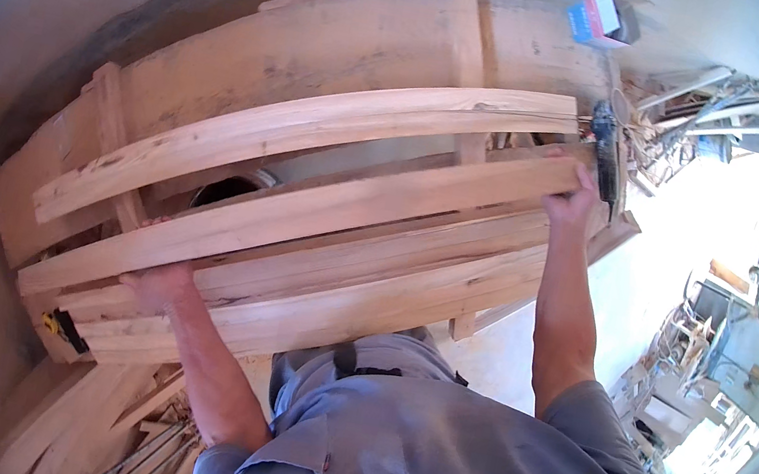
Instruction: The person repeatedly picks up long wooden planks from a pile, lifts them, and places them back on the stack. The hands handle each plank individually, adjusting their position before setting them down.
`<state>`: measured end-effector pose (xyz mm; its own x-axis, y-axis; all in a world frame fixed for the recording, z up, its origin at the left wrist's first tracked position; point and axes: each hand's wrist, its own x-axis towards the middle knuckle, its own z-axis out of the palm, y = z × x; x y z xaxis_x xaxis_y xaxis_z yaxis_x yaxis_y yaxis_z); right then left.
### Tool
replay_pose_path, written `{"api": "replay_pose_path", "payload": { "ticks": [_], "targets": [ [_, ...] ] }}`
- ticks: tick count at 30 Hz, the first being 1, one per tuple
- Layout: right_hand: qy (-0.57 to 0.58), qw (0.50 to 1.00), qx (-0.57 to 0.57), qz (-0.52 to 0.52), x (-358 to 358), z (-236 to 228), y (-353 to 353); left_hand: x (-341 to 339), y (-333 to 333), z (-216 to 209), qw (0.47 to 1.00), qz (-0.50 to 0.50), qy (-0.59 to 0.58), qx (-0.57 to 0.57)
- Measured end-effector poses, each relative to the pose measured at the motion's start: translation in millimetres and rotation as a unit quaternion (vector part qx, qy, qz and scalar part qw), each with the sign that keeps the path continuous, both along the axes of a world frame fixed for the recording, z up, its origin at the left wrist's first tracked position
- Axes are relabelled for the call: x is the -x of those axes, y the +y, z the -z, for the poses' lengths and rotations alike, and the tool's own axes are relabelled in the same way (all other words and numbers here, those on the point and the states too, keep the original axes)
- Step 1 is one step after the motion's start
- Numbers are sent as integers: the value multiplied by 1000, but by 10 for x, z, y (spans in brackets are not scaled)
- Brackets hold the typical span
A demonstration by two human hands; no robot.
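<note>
A long wooden board (343,211) lies slantwise across the bench in front of me, held in both hands. My left hand (160,285) is closed around its near edge toward the left end, fingertips showing on the far side. At the right end, my right hand (573,198) grips the board with the fingers over its edge. Beyond it is another long board (317,130). Nearer to me, further boards (373,272) lie side by side. Right beside the held board's end stands a dark tool (605,150), its kind unclear.
A blue, white and pink box (595,21) stands at the far right. A yellow and black object (65,331) sits by the boards' left ends. Loose timber (80,408) lies at lower left; scrap strips (726,115) pile up at right. A round dark opening (234,188) shows between boards.
</note>
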<state>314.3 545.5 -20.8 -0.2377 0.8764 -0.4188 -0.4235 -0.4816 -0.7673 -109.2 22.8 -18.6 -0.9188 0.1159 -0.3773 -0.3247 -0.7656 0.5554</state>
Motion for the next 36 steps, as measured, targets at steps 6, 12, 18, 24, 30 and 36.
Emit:
{"api": "replay_pose_path", "payload": {
  "ticks": [6,12,18,24,30,36],
  "targets": [
    [-58,972,214,75,-42,466,360,222,455,23,971,-87,-186,121],
    [-226,943,205,135,292,75,434,171,833,121,972,43,-218,74],
    [-240,956,158,-59,22,351,532,279,735,412,975,49,-190,108],
    [-489,847,-33,-208,-416,309,583,220,844,278,963,92,-195,162],
    [-589,741,-198,-256,-925,346,423,107,359,266,868,232,-147,413],
    [-557,719,-126,-396,-1130,795,368,-174,-388,374,709,273,22,650]
  ]
}}
